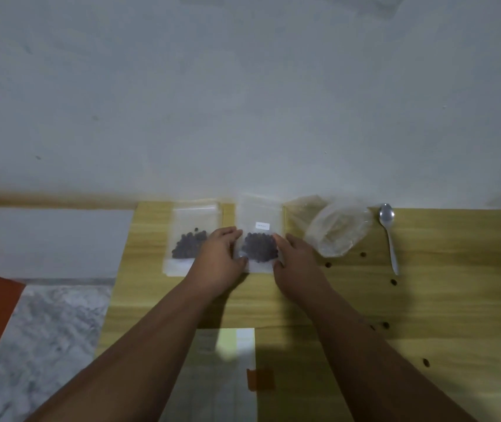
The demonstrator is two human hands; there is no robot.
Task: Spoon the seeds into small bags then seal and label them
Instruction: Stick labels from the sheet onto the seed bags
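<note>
Two seed bags lie at the table's (pixel 425 300) far edge. My left hand (pixel 218 257) and right hand (pixel 298 260) flank the middle bag (pixel 259 208), fingers nearly straight and touching its sides. It carries a label (pixel 262 226), so I judge it finished. The left bag (pixel 188 233) shows none, so that comes next. The spoon (pixel 389 236) lies idle.
</note>
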